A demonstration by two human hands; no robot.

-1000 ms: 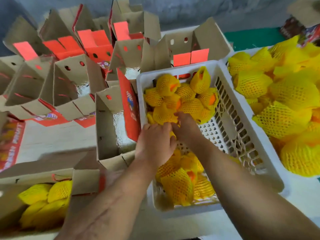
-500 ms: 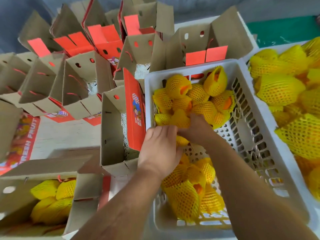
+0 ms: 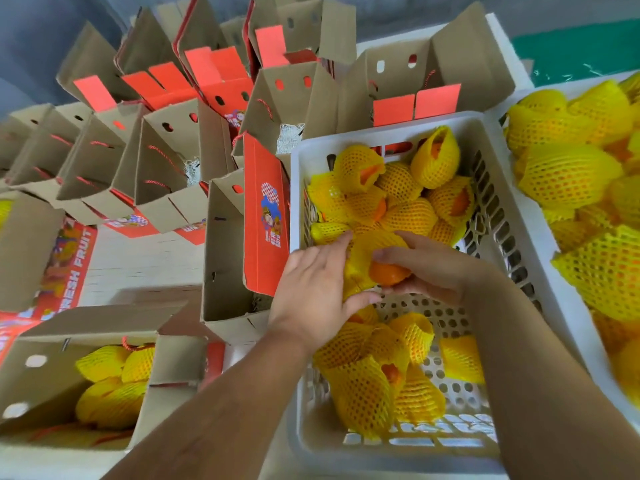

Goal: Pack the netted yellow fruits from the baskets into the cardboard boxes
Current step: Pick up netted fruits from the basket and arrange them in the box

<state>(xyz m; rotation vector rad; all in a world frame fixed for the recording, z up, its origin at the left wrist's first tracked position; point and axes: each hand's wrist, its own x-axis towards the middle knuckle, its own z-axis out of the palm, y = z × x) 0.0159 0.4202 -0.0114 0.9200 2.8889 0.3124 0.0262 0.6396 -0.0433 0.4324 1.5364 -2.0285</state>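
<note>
You held one netted fruit over the middle of the white basket, between both hands. Its yellow foam mesh was soft and open-celled, and it had slipped back at the near end to bare a smooth, rounded orange skin. Your right hand cupped the fruit from below and the side, fingers curled round the bare end. Your left hand lay against the netted side with fingers nearly straight and the thumb tucked under; whether it gripped or only steadied the fruit could not be told.

More netted fruits lay in the basket in two heaps, one at the far end and one at the near end, with perforated plastic floor bare between them. A second basket at the right, heaped with larger netted fruits, was cut off by the frame edge.

Just left of the white basket stood an open cardboard box with a red printed flap; its bottom was in shadow. A nearer box at lower left held several netted fruits. Further open boxes crowded the table behind, somewhat blurred.
</note>
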